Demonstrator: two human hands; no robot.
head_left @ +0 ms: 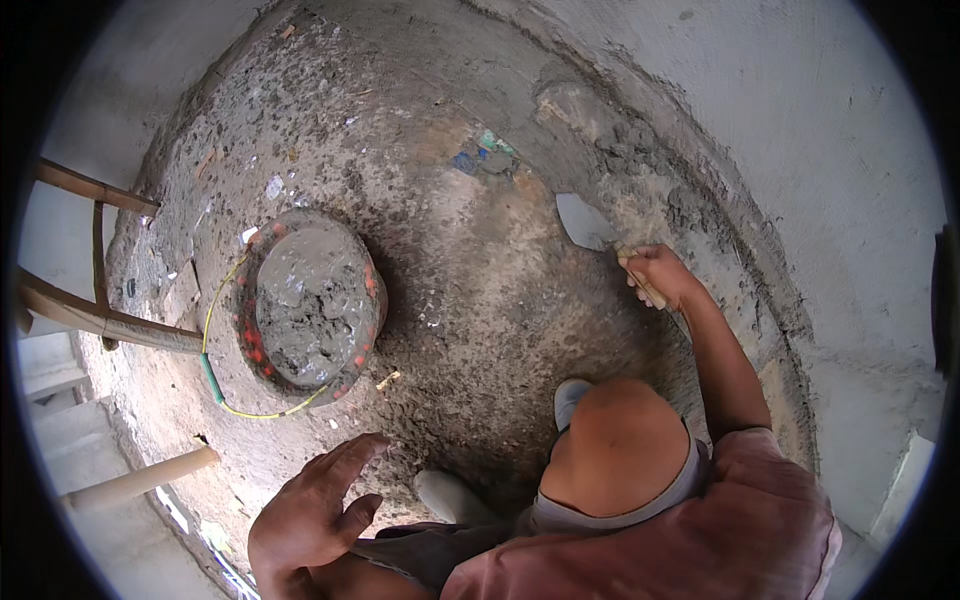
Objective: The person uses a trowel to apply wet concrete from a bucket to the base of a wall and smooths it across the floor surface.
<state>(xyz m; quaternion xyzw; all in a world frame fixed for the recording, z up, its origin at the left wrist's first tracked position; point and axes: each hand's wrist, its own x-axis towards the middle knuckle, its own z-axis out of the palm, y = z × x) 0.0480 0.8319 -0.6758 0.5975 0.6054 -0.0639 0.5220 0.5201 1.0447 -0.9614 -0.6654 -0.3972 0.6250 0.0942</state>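
My right hand is closed round the wooden handle of a trowel. Its pale metal blade points up and to the left, over the dirt floor near the wall on the right. My left hand is held out at the lower left with the thumb apart from the fingers, and nothing shows in it. Ahead of that hand stands a bucket caked with mortar and flecked with orange. Wet grey mortar fills much of it. The bucket's yellow wire handle, with a green grip, hangs down on its left side.
Grey plastered walls curve round the right and far sides, with rough mortar along the foot. Wooden poles stand at the left, and a pale round pole lies lower down. Green and blue scraps lie on the floor.
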